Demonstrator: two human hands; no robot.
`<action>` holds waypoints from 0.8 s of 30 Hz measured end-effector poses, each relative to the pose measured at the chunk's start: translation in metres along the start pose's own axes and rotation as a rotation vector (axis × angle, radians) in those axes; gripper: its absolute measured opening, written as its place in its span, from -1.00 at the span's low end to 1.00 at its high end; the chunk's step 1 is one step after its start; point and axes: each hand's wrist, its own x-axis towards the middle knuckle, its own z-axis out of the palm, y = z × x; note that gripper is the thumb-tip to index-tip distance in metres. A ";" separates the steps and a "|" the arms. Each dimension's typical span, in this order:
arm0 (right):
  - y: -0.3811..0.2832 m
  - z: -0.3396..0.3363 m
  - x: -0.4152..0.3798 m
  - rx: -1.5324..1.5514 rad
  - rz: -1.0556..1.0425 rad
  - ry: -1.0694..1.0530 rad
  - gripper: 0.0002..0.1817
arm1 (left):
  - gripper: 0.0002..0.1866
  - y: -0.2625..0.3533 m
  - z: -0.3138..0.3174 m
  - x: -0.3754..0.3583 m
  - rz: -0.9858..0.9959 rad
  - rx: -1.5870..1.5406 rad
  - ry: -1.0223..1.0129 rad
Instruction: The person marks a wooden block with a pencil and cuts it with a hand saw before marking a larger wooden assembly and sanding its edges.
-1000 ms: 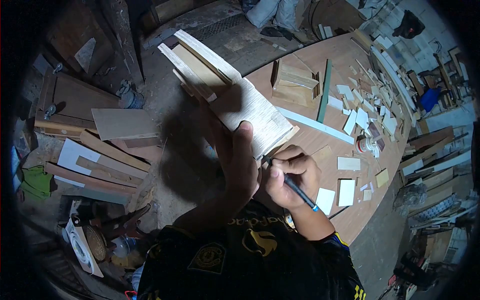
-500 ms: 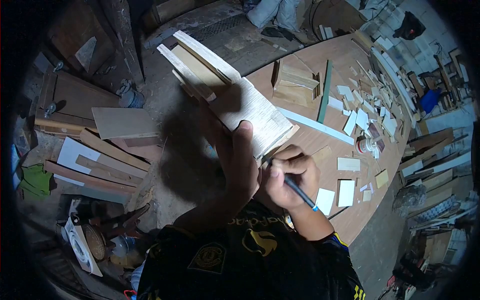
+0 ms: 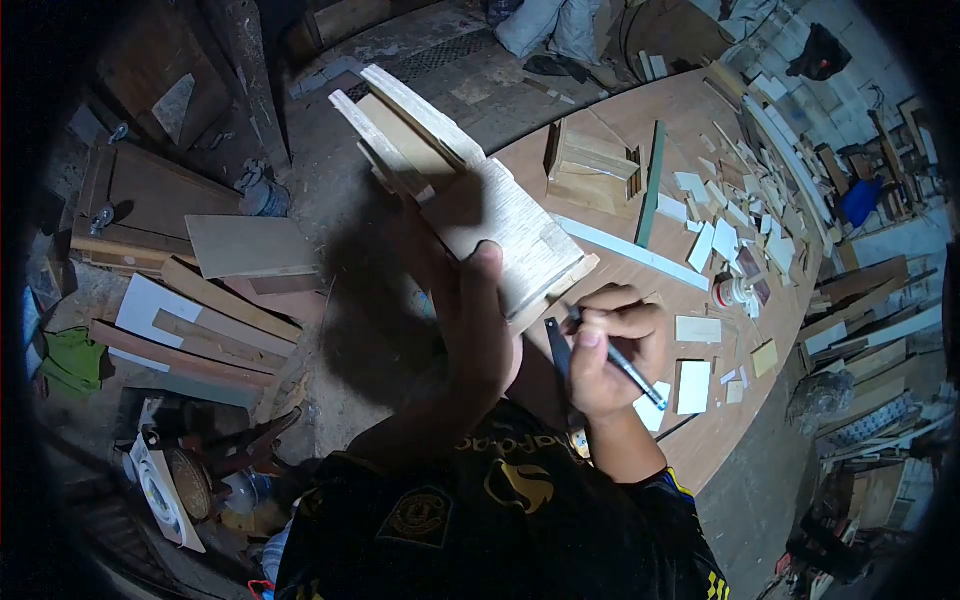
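Note:
A pale wooden piece with long parallel rails at its upper left end is tilted up in front of my chest. My left hand grips it from the lower left, the thumb pressed on its broad face. Close to its lower right edge, my right hand pinches a dark pen with a blue end. The pen's tip looks just apart from the wood. A dark flat strip with a hole shows between my two hands; its lower part is hidden.
The curved wooden table bears a small wooden frame, a green strip, a long white strip, a tape roll and many scraps. Boards and curved pieces lie at the left.
My right hand has moved right with the pen, away from the wood's edge, and the dark strip has come into view. The wooden piece has shifted slightly.

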 end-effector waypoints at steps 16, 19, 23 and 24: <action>0.001 -0.009 0.000 0.007 0.162 0.049 -0.88 | -0.47 0.023 -0.001 0.028 -0.509 -0.219 -0.353; 0.002 -0.009 0.000 -0.009 0.181 0.059 -0.87 | -0.45 0.015 -0.005 0.030 -0.573 -0.236 -0.389; 0.005 -0.010 0.000 -0.079 0.192 0.084 -0.88 | -0.46 0.008 -0.008 0.030 -0.600 -0.229 -0.386; 0.006 -0.011 -0.001 -0.103 0.215 0.089 -0.89 | -0.47 0.007 -0.008 0.030 -0.591 -0.225 -0.362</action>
